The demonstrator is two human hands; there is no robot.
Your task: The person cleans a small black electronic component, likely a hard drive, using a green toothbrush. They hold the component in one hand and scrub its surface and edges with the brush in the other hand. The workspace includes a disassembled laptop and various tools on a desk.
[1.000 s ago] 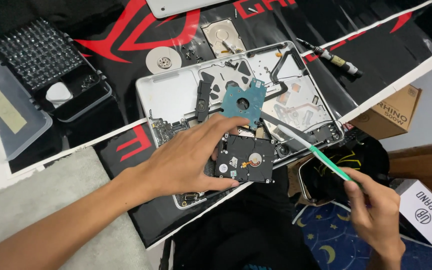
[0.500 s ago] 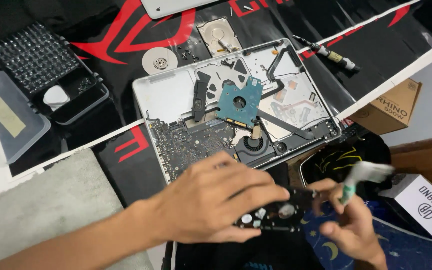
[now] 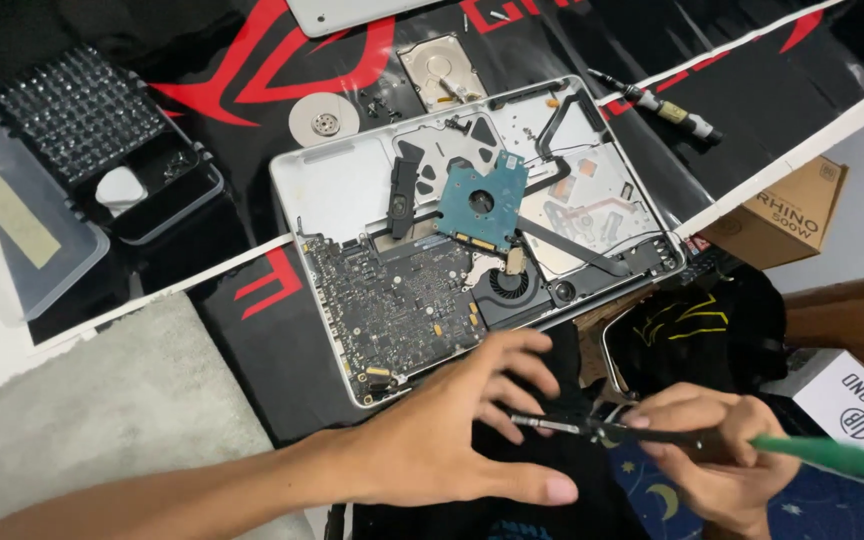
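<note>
Down at five o'clock from the opened laptop chassis (image 3: 332, 190), the hard drive (image 3: 592, 430) is seen edge-on between both hands. The left hand (image 3: 452, 440), fingers spread, props one end; the right hand (image 3: 707, 450) pinches the other, a green brush (image 3: 822, 455) tucked in its grip. A level, two-handed hold probably suits best.

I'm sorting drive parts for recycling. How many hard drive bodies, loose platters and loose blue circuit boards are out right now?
Hard drive bodies: 2 (opened silver hard drive on the mat; dark flat hard drive, edge-on in the right hand)
Shiny round platter: 1
Blue circuit board: 1
Total: 4
</note>
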